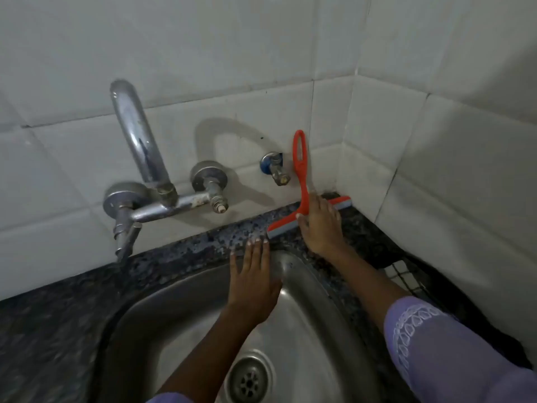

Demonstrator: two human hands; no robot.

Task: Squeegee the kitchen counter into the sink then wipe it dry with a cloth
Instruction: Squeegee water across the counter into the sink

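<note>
One red plastic squeegee (304, 196), loop-handled with a grey rubber blade, lies under the right hand (319, 225), gripped on the speckled stone counter (203, 242). The left hand (253, 282), fingers straight, presses one steel sink (162, 312) rim beside it.

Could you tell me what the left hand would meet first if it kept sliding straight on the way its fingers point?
The left hand lies flat on the sink rim, fingers pointing at the back wall. It would first cross the speckled counter strip, passing just left of the squeegee blade, then probably meet the wall tiles.
</note>
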